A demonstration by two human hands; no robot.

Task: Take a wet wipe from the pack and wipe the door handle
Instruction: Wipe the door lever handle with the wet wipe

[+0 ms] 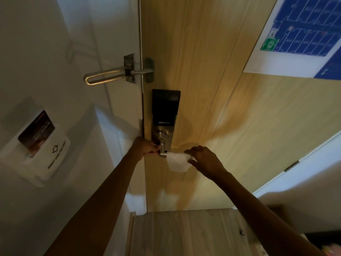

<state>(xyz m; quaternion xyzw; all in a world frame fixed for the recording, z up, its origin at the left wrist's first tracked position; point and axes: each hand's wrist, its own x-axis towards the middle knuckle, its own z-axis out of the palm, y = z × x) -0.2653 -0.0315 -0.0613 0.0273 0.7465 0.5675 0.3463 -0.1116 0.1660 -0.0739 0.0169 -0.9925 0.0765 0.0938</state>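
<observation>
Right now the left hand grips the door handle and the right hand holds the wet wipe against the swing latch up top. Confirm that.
Not quite. The head view shows the right hand holding the wet wipe at the end of the door handle, well below the swing latch. The left hand does grip the handle.

Swing-bar door guard [108, 75], key-card holder [47, 150], evacuation plan [302, 32]

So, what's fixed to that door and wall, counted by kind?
Locks and latches: 2, smart lock with door handle, swing latch
Card holders: 1, card slot
Posted plans: 1, floor plan
Total: 4
</observation>
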